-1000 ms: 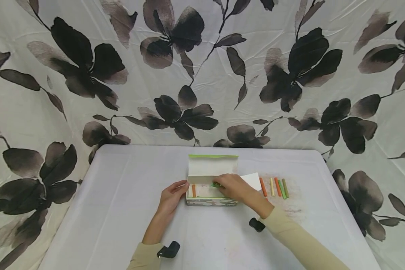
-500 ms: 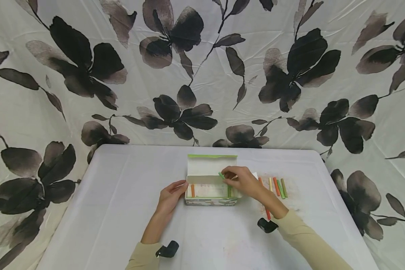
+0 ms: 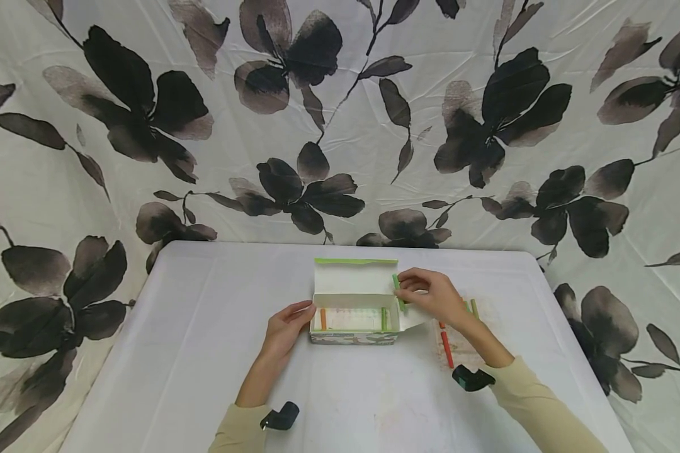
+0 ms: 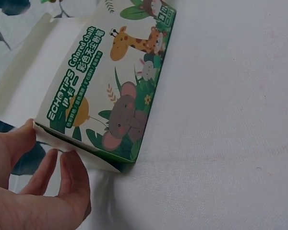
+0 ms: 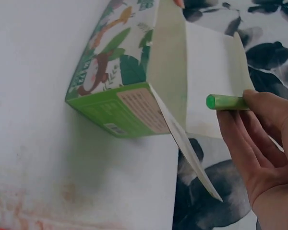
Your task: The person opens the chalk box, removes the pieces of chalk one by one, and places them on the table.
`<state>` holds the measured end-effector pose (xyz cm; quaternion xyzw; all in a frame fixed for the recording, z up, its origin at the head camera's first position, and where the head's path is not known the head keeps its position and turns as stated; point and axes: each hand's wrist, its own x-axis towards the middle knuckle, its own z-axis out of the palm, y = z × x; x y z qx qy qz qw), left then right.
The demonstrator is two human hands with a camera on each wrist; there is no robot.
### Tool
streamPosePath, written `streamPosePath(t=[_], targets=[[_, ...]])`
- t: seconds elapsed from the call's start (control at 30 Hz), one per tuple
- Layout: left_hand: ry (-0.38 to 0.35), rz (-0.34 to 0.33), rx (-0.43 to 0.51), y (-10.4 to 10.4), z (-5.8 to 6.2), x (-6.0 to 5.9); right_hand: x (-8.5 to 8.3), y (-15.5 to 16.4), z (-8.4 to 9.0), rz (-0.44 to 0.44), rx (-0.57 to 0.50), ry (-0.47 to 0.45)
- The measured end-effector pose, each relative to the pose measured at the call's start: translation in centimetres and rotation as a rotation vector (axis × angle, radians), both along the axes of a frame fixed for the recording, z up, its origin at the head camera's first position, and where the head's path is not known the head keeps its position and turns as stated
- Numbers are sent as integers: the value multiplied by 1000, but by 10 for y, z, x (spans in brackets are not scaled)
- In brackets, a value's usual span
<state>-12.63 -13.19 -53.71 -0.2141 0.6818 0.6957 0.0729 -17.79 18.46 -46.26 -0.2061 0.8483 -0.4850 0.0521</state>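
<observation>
An open chalk box [image 3: 356, 318] with animal pictures [image 4: 120, 91] [image 5: 120, 91] sits mid-table, its lid standing up at the back. An orange stick [image 3: 323, 318] lies at its left end and a green stick [image 3: 383, 318] at its right end. My left hand [image 3: 288, 326] holds the box's left end, fingers on the end flap [image 4: 53, 143]. My right hand [image 3: 430, 294] pinches a light green chalk stick [image 3: 397, 290] [image 5: 226, 102] just above the box's right end.
Loose chalk sticks lie on the smudged white tablecloth right of the box: a red one [image 3: 447, 349] and a green one [image 3: 475, 308], others hidden behind my right hand. The box's right end flap [image 5: 187, 143] hangs open. A floral cloth [image 3: 340, 113] hangs behind the table.
My right hand has lifted out of the box and moved right and back, carrying a green chalk stick. A green stick now lies at the box's right end. The left hand has stayed put.
</observation>
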Motion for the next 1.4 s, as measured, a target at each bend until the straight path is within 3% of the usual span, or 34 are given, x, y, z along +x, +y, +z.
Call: streamPosePath(t=[0.27,0.6,1.07,1.4], targets=[[14,0,0,1,2,-1,2,25,8,-41,-98,-157],[1,39,11,5,4,-1,8,55,5,-118,-197,-220],[-8,52,36,6,5,2,28,91,-10,-233,-132,-243],[3,40,25,6,5,2,44,107,-30,-301,11,-260]])
